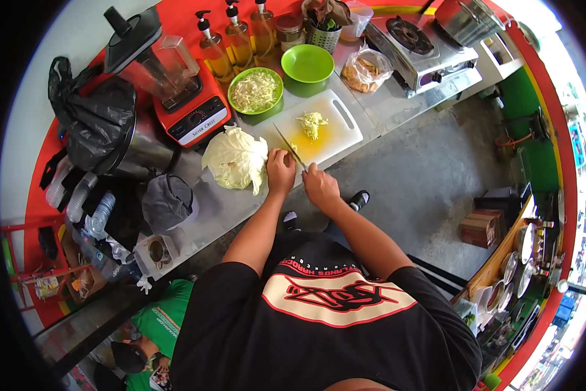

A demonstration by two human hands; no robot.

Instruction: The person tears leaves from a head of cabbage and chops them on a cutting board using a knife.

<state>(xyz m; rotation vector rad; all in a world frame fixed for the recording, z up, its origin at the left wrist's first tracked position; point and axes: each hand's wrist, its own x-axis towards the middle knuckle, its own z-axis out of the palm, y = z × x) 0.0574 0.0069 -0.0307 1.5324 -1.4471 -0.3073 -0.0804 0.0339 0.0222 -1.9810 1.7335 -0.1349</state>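
My right hand (321, 188) is closed round the handle of a knife (288, 141), whose blade points up and left over the white cutting board (342, 140). My left hand (280, 171) is beside the blade at the board's near-left edge, fingers bent; what they press on is too small to make out. Shredded cabbage (312, 125) lies in a small pile on the board. Left of my left hand rests a pale cabbage head (235, 160). Behind are a green bowl of shredded cabbage (256, 91) and an empty green bowl (308, 64).
A red blender (192, 107) and a black bag (101, 124) stand at the left. Pump bottles (239, 39) line the back. A plastic bag of food (366, 69) and a gas stove (423, 49) are at the right. Another person (151, 332) is at the lower left.
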